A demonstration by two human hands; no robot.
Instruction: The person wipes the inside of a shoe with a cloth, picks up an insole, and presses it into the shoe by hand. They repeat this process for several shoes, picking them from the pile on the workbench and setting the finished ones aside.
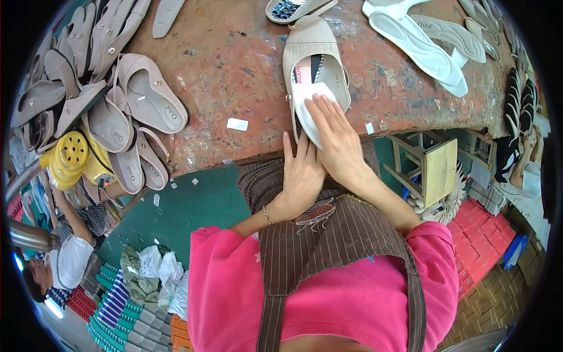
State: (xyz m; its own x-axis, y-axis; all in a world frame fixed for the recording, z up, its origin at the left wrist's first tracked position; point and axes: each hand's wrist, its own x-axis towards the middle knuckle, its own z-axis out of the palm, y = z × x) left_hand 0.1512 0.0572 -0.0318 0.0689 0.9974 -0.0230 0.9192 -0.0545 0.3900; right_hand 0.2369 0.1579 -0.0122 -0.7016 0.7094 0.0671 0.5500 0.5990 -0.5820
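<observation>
A beige flat shoe [311, 42] lies on the worn table, toe away from me, its opening facing up. A white insole [304, 101] is partly inside it, its near end reaching out over the heel. My right hand [340, 146] is closed on the insole, fingers together along its upper face; the thumb is hidden. At the shoe's heel, my left hand [302, 179] holds the back edge, with its fingertips partly hidden behind the insole. Inside the shoe, a patch with red print and a dark stitched edge show beyond the insole.
Several beige shoes [155, 97] crowd the table's left side, beside a yellow device [73, 154]. White insoles [410, 47] lie at the far right. A jewelled shoe [287, 9] is beyond my shoe. A wooden stool [440, 173] stands below right; other people sit at both sides.
</observation>
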